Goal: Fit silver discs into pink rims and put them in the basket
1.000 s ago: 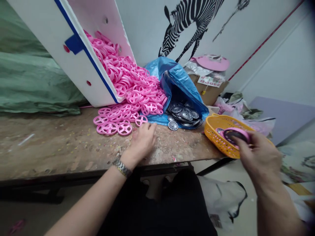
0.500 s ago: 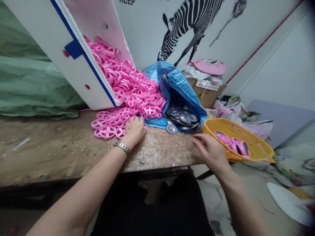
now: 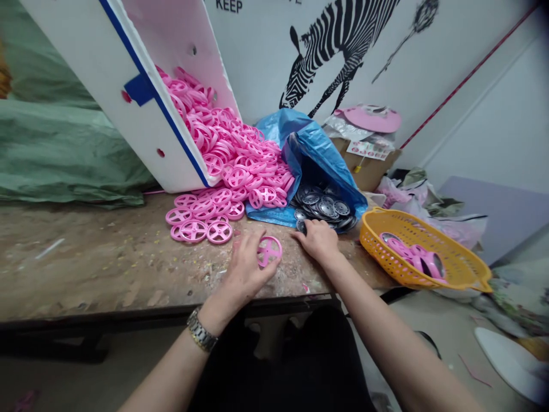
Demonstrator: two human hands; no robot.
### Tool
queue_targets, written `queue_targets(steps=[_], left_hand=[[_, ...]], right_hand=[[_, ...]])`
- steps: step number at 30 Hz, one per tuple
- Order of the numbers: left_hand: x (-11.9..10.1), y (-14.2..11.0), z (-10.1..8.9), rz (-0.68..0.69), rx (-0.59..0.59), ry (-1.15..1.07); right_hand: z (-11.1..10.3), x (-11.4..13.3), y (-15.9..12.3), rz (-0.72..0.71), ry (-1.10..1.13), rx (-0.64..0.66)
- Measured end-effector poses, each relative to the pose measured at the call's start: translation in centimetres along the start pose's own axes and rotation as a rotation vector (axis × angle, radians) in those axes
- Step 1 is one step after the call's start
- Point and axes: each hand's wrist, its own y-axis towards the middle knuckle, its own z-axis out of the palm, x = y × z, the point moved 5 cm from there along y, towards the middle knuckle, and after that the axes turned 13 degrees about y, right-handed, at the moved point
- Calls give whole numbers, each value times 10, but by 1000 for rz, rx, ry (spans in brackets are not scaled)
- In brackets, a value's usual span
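My left hand (image 3: 249, 266), a metal watch on its wrist, pinches a pink spoked plastic wheel (image 3: 269, 252) just above the wooden table. On the table behind it, several pink wheels (image 3: 193, 230) lie flat in front of a larger pink heap. My right hand (image 3: 319, 240) is at the mouth of a blue plastic bag (image 3: 315, 154). Its fingers are closed on the edge of a dark silver disc (image 3: 301, 225), which they partly cover. More dark silver discs (image 3: 326, 206) are piled inside the bag's opening.
A tilted white foam box (image 3: 171, 154) spills pink wheels from the left. An orange plastic basket (image 3: 463, 274) with pink-and-dark assembled pieces sits at the table's right edge. Behind it stand a cardboard box (image 3: 371, 171) and plastic bags. Green cloth (image 3: 64, 154) hangs at far left.
My right hand let a pink-and-black piece go into the orange basket, then moved left to the silver discs. My left hand took a pink wheel from the pile and drew it nearer.
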Motion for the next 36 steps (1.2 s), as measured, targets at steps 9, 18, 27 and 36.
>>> queue_targets(steps=[9,18,27,36], left_hand=[[-2,-12,4,-12,49,-16],[-13,-16,5,102,29,45],[-38,-24,8,264,-2,88],[-28,-28,17,-147,181,-379]], right_hand=[[-12,-10,-12,80,119,-118],[-27,-12,-64,316,1458,-61],[-18,33,-104,433,1777,183],[-18,33,-109,422,1782,1]])
